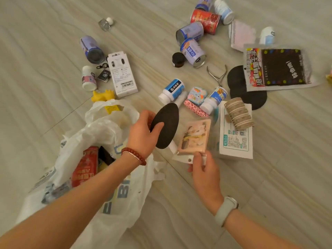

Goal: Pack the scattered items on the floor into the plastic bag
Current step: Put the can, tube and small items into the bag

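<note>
Fingers (158,125) of our left hand (142,135) grip a black disc (166,126); our right hand (204,169) pinches a packet (195,136) beside the bag (107,159).

Both forearms are bare, with no sleeves showing anywhere along them. The left hand (142,135) has a bracelet (133,155) at the wrist: a string of round, dark red beads, glossy, with a short silvery segment set among them. The right hand (206,175) has a smartwatch band (225,210) around its wrist, pale grey-white and smooth, with a rounded edge and a slim dark rim where the watch body sits. No rings show on the fingers in view.
</note>
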Demonstrator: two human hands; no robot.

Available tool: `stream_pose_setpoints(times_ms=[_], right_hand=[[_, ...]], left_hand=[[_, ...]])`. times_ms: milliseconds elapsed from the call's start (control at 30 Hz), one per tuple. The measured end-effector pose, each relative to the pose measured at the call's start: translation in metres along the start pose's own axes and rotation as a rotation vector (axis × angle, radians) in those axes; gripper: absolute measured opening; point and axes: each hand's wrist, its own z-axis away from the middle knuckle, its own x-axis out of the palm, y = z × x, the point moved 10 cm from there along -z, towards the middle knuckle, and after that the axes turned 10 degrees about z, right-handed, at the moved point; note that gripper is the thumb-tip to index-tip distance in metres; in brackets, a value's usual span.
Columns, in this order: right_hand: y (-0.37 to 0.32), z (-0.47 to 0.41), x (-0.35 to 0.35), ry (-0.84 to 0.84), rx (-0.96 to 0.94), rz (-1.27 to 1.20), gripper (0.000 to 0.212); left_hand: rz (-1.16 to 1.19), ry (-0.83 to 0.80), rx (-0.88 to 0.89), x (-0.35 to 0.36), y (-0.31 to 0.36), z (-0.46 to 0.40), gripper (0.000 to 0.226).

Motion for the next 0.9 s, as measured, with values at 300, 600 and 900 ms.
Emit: stream_pose_setpoints(times_ms=[300,600,900], right_hand=[[-0.049,0.025,0.090,-0.330,-0.425,0.348,0.034],[-0.079,0.031,0.098,-0.251,-0.323,0.167,0.029],[-0.069,0.037,0.189,-0.642,-0.258,0.843,0.018]], left_hand=[[-0.660,-0.342,-0.079,-0.123,-0.074,0.056,0.034],[-0.761,0.053,0.180,-0.179,-0.072,0.078,0.045],[-0.258,0.226,-0.068,-0.219,-0.139,0.074,0.030]])
